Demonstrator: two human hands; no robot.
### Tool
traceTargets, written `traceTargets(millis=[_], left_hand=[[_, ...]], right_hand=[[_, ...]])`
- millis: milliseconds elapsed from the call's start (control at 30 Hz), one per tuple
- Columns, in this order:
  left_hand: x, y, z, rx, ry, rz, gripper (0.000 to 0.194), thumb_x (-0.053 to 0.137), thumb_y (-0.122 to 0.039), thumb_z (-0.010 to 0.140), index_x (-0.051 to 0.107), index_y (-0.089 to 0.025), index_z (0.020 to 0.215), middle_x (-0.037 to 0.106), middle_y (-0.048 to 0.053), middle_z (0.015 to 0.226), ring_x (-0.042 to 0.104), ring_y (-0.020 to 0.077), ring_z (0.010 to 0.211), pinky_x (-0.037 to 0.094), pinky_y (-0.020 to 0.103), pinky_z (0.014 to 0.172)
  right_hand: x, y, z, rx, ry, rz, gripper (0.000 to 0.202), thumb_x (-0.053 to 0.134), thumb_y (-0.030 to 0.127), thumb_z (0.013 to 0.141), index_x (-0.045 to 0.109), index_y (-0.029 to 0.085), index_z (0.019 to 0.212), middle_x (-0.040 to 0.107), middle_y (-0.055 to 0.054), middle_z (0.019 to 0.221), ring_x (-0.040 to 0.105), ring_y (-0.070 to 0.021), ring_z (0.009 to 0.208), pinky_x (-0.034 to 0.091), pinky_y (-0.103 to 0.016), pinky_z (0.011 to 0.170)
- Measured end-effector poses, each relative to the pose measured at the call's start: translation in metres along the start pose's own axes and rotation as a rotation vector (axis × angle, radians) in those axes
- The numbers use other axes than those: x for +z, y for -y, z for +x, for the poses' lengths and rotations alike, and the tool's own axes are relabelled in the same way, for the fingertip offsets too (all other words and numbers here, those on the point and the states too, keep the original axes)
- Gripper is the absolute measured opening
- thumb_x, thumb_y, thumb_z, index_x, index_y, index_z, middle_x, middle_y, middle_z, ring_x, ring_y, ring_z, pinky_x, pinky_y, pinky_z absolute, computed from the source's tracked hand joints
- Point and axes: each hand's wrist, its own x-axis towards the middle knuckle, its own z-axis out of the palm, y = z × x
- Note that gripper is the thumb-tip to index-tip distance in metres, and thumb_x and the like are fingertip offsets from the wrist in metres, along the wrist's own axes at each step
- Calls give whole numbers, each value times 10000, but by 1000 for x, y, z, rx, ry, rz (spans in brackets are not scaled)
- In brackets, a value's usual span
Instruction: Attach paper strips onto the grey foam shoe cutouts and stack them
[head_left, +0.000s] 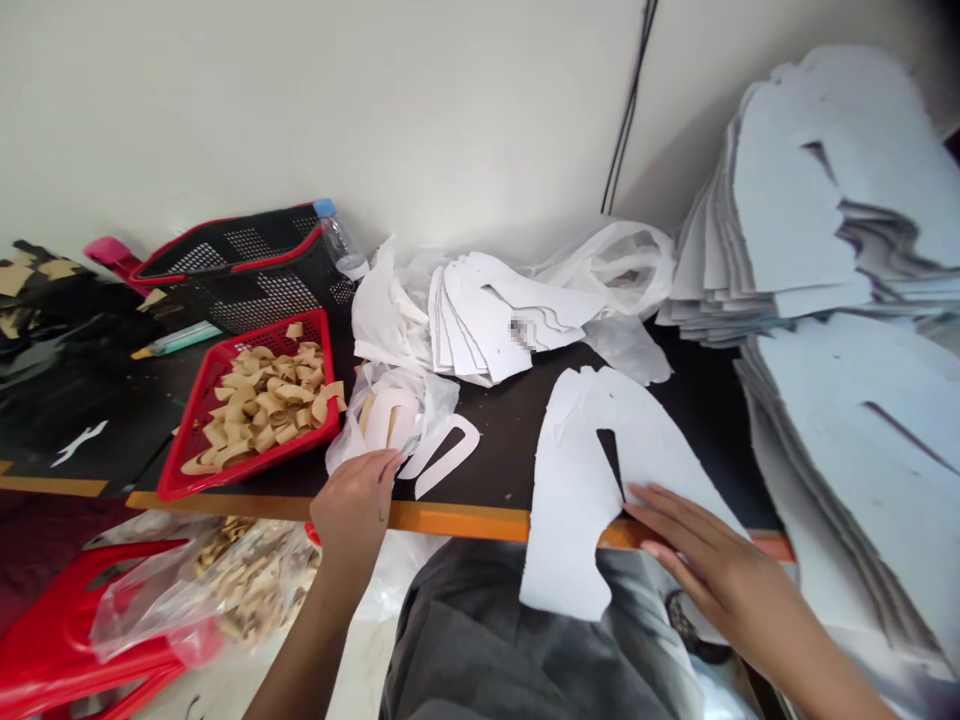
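Observation:
My left hand (354, 502) reaches over the table's orange front edge, its fingertips on a small pile of white U-shaped cut pieces (420, 430) lying on a plastic bag. My right hand (712, 570) lies flat, fingers together, on a large white shoe-upper cut piece (577, 470) that hangs over the table edge toward my lap. Neither hand grips anything that I can see.
A red tray (196, 425) of tan strips sits left of my left hand, a black basket (247, 265) with a bottle behind it. White cut pieces are fanned at centre (495, 315) and stacked high at right (825, 200). A red stool (52, 640) with a bag of tan pieces stands below left.

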Motion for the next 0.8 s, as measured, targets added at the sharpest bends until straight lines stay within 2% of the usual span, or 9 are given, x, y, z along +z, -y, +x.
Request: traceTargets(millis=[133,200,267,333,433,533,633,733,800], left_hand=[[-13,4,14,110,-387,-94,66,732,-221,872,762,-176,911,769,65,916,714,213,870,543,339,867],[-22,-6,19,171,-578,-136,132,800,-145,789,756,-185,907,749,64,905,704,198,827,559,327,819],[-30,-29,20,270,-612,-242,226,810,-74,756,748,-194,938,737,50,935,702,171,805,571,287,770],[-35,-61,17,472,-487,-353,229,772,-68,802,742,-193,991,741,31,967,709,146,810,577,241,745],[-32,-109,11,784,-310,-453,148,684,-99,887,728,-124,1026,757,31,928,720,150,825,582,233,722],[-24,-134,12,836,-235,-638,183,708,-282,895,724,-114,966,748,48,890,718,188,827,598,282,719],[-19,-131,20,629,-146,-885,358,640,-491,915,728,-154,997,713,71,909,692,191,846,605,313,756],[-18,-118,31,224,60,-1051,193,624,-280,947,720,-203,1096,681,50,941,662,125,798,575,214,665],[-16,-114,37,73,244,-1138,186,640,-228,938,730,-227,1100,682,30,931,651,96,745,535,161,581]], right_hand=[[-9,6,-2,75,9,116,371,485,460,1008,633,314,1316,620,-36,1397,581,-284,1296,536,-489,1039],[-16,20,7,191,-47,229,343,537,471,982,665,315,1259,640,-45,1363,596,-290,1270,529,-482,1039],[-23,43,24,351,-108,438,321,536,477,982,670,313,1223,685,-56,1280,650,-269,1184,558,-435,988],[-27,70,48,455,-121,744,352,487,498,1002,621,314,1271,720,-59,1203,691,-239,1099,587,-383,920],[-28,98,85,455,-122,1108,399,558,530,964,589,293,1284,727,-61,1175,693,-221,1081,584,-349,900],[-30,103,104,489,-112,1168,273,635,487,933,688,227,996,749,-43,952,709,-181,914,567,-283,821],[-34,92,103,549,-93,1162,305,614,486,946,696,200,877,709,-20,790,674,-145,744,530,-238,675],[-40,83,98,574,-62,1139,295,603,476,949,690,202,883,701,-13,791,650,-137,703,483,-225,594],[-44,81,98,523,-13,1050,273,585,437,962,687,205,863,704,-10,812,650,-137,729,483,-235,634]])
